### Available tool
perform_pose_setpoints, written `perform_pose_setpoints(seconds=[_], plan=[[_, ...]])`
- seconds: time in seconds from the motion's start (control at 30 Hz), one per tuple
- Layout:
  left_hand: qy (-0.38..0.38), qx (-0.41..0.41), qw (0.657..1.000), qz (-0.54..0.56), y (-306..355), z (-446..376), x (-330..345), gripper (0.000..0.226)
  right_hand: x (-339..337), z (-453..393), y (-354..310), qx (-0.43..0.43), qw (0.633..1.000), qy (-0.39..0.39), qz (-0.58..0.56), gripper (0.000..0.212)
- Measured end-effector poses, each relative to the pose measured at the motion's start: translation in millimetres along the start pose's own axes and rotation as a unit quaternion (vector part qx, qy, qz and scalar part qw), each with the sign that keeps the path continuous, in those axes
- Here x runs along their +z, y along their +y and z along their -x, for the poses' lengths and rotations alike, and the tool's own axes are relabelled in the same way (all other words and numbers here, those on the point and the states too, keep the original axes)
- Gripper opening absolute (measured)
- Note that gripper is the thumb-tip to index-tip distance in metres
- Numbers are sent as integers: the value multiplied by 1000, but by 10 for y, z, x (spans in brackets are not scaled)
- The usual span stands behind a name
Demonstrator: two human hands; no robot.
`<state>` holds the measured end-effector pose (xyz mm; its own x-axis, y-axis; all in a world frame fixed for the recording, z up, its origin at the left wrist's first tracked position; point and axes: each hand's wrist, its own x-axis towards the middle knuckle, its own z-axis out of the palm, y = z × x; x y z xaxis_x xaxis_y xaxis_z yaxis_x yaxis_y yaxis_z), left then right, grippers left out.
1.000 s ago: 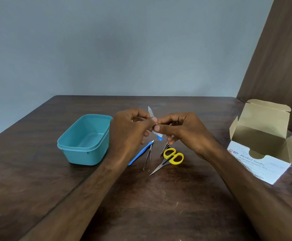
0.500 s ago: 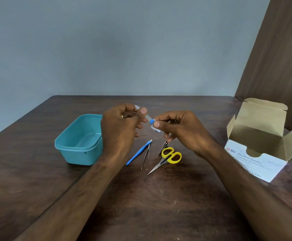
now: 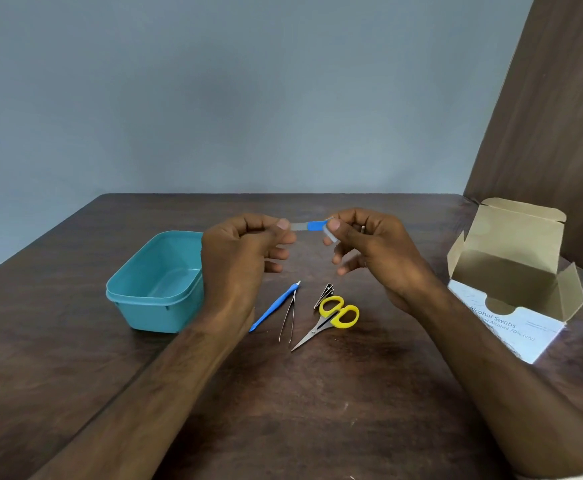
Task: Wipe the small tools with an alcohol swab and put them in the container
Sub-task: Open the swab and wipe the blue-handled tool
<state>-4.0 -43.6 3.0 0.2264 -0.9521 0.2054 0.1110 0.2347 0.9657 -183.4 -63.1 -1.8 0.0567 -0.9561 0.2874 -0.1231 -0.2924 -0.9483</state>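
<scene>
My left hand [image 3: 245, 251] pinches the metal end of a small nail file [image 3: 308, 225] with a blue handle, held level above the table. Around the file's blue end my right hand [image 3: 369, 251] grips a white alcohol swab [image 3: 330, 233]. On the table below lie a blue-handled cuticle tool [image 3: 272, 308], thin tweezers [image 3: 289, 318], a dark metal clipper [image 3: 324, 294] and yellow-handled scissors [image 3: 331, 318]. An empty teal container [image 3: 151, 296] stands left of my left hand.
An open cardboard box of alcohol swabs [image 3: 512, 296] stands at the right on the dark wooden table [image 3: 318, 410]. A brown panel [image 3: 553, 116] rises behind it, and a grey wall lies beyond the table's far edge.
The file has turned from upright to level. My hands have drawn apart, the left one sliding to the metal tip, the right one with the swab ending at the blue handle.
</scene>
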Motion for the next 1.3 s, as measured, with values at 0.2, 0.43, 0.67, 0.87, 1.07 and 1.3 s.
perform_pose_setpoints(seconds=[0.2,0.43,0.67,0.87,1.07,1.3], plan=[[-69,57,974,-207,-103,54,54,11,-3,2,-10,26,990,59,-126,11],[-96,95,956,-262,-195,60,48,6,160,32,10,72,969,37,-232,24],[-102,65,971,-206,-138,59,52,17,217,61,50,70,980,19,-185,33],[-126,67,960,-241,-148,70,75,6,139,22,25,50,973,74,-213,8],[-63,117,949,-284,-142,53,56,6,84,-2,52,38,982,92,-161,13],[-67,165,920,-350,-93,67,42,10,129,-1,99,-4,996,54,-67,8]])
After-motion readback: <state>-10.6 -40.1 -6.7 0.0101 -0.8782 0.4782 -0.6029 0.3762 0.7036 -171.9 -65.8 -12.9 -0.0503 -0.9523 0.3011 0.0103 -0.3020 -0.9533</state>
